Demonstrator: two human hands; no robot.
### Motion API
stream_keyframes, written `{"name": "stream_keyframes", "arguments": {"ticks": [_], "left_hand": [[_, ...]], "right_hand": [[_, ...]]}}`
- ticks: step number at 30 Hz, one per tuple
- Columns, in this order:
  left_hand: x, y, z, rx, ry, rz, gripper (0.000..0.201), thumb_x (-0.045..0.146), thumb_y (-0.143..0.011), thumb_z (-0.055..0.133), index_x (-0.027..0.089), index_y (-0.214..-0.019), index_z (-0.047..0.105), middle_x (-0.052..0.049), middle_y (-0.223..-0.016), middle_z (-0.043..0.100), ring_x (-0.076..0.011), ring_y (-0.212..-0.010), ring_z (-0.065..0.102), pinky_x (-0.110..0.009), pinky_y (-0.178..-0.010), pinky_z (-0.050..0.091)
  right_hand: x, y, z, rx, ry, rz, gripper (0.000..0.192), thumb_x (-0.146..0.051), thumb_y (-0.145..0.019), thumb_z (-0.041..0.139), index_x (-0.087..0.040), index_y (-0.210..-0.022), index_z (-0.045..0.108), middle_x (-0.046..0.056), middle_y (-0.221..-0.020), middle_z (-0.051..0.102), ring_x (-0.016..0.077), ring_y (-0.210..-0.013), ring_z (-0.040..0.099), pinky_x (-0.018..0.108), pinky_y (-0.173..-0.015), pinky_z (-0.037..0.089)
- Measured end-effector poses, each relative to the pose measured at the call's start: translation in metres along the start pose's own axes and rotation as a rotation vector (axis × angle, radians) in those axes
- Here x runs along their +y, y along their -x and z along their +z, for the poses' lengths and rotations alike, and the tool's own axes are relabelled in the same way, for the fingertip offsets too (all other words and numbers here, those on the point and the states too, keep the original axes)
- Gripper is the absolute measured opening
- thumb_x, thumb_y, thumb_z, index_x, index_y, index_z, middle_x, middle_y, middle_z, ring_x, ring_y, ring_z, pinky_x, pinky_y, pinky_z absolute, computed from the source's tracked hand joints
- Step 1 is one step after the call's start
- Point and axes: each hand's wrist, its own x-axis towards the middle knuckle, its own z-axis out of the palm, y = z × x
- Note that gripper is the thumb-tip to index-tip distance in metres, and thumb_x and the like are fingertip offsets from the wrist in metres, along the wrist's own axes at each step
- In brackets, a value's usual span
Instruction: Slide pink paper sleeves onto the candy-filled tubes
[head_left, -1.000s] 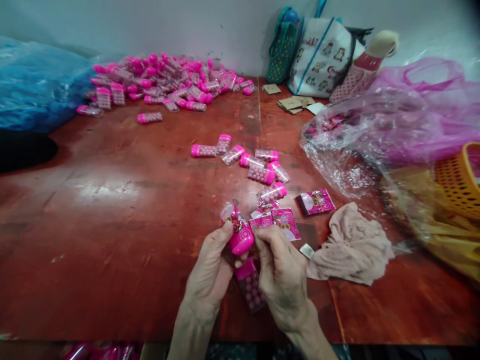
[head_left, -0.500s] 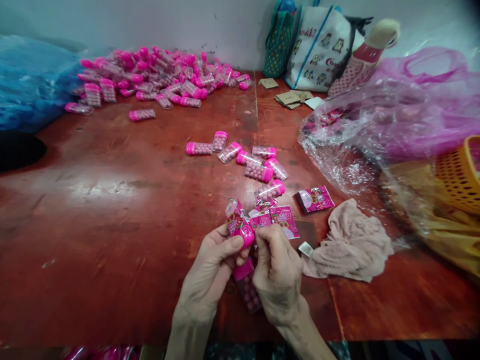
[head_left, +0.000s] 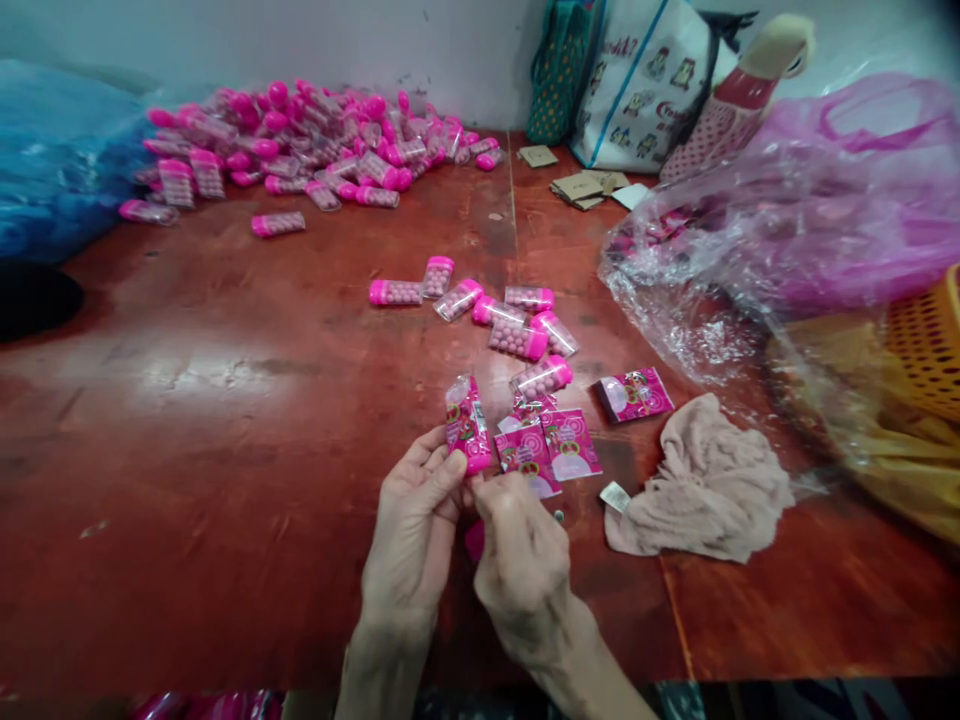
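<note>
My left hand (head_left: 412, 525) grips a small candy tube (head_left: 466, 425) with a pink cap and a printed pink label around it, cap end toward me. Against that cap end, my right hand (head_left: 525, 570) is closed in a pinch; whatever its fingertips hold is hidden. Partly covered by the right hand, a pink cap (head_left: 473, 541) shows on the table. Loose printed labels (head_left: 571, 446) lie just beyond the hands, and a stack of labels (head_left: 637, 394) sits farther right. Several clear tubes of pink candy balls (head_left: 517, 339) are scattered ahead.
A large heap of pink-capped tubes (head_left: 300, 150) lies against the wall. To the right are a crumpled cloth (head_left: 705, 490), clear plastic wrap (head_left: 697, 320), a pink bag (head_left: 885, 200) and a yellow basket (head_left: 926, 340). A blue plastic bag (head_left: 67, 160) stands at left.
The labelled tube has turned more upright in my left hand. My right hand has shifted left to its cap end, uncovering labels and hiding most of the tube lying below.
</note>
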Motion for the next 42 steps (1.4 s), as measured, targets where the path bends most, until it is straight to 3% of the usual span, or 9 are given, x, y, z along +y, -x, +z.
{"name": "stream_keyframes", "arguments": {"ticks": [8,14,21,30,34,38,40,42], "left_hand": [[-0.001,0.002,-0.001,-0.066,0.006,-0.018,0.031,0.009,-0.066,0.071,0.012,-0.095,0.06,-0.001,-0.07,0.064,-0.006,-0.05,0.054,-0.014,-0.046,0.045],[-0.002,0.001,-0.001,-0.039,-0.012,-0.032,0.035,0.01,-0.061,0.075,0.012,-0.092,0.061,-0.001,-0.068,0.065,-0.0063,-0.048,0.056,-0.014,-0.045,0.046],[-0.005,0.003,0.001,-0.067,-0.025,-0.049,0.034,0.013,-0.062,0.075,0.011,-0.092,0.058,0.0,-0.064,0.063,-0.0063,-0.045,0.054,-0.014,-0.04,0.042],[-0.014,0.003,0.006,0.008,0.023,-0.036,0.029,0.012,-0.066,0.072,0.012,-0.092,0.057,0.001,-0.067,0.063,-0.0055,-0.048,0.054,-0.014,-0.044,0.044],[-0.019,0.006,0.009,0.049,-0.017,0.045,0.032,0.009,-0.068,0.069,0.014,-0.098,0.057,-0.001,-0.072,0.066,-0.0063,-0.05,0.057,-0.016,-0.05,0.048],[-0.022,0.014,0.016,0.086,-0.146,0.281,0.046,0.004,-0.064,0.072,0.023,-0.103,0.058,-0.002,-0.091,0.069,-0.0137,-0.075,0.065,-0.023,-0.068,0.053],[-0.023,0.018,0.018,0.108,-0.222,0.354,0.041,0.005,-0.064,0.072,0.023,-0.1,0.063,-0.002,-0.089,0.07,-0.017,-0.08,0.066,-0.025,-0.071,0.053],[-0.024,0.02,0.017,0.137,-0.281,0.385,0.032,0.009,-0.065,0.072,0.021,-0.094,0.067,-0.002,-0.081,0.071,-0.0164,-0.073,0.066,-0.023,-0.067,0.053]], "right_hand": [[0.009,-0.012,-0.017,0.078,-0.115,0.328,0.016,-0.009,-0.084,0.052,-0.018,-0.094,0.06,0.003,-0.08,0.063,0.0154,-0.072,0.062,0.026,-0.064,0.052],[0.008,-0.015,-0.019,0.061,-0.142,0.149,0.023,0.0,-0.083,0.05,-0.016,-0.095,0.061,0.004,-0.078,0.063,0.014,-0.072,0.061,0.025,-0.067,0.051],[0.01,-0.013,-0.01,0.097,0.008,0.055,0.017,-0.003,-0.086,0.043,-0.017,-0.089,0.053,0.003,-0.07,0.056,0.0159,-0.069,0.057,0.027,-0.062,0.048],[0.012,-0.008,-0.003,0.073,0.06,0.149,0.018,-0.006,-0.088,0.039,-0.02,-0.081,0.048,-0.001,-0.064,0.049,0.014,-0.06,0.05,0.024,-0.053,0.041],[0.013,-0.007,-0.001,0.085,0.083,0.176,0.017,-0.009,-0.089,0.04,-0.021,-0.079,0.047,-0.002,-0.063,0.047,0.0136,-0.057,0.049,0.023,-0.05,0.04],[0.012,-0.01,-0.002,0.108,0.066,0.181,0.015,-0.009,-0.089,0.038,-0.02,-0.084,0.047,-0.001,-0.067,0.048,0.0134,-0.058,0.049,0.023,-0.051,0.041],[0.011,-0.011,-0.004,0.11,0.046,0.174,0.015,-0.009,-0.089,0.038,-0.02,-0.085,0.047,0.0,-0.068,0.049,0.0133,-0.059,0.05,0.023,-0.052,0.041],[0.009,-0.013,-0.006,0.117,0.025,0.15,0.014,-0.009,-0.089,0.039,-0.02,-0.085,0.047,0.0,-0.067,0.049,0.0132,-0.059,0.049,0.023,-0.053,0.042]]}}
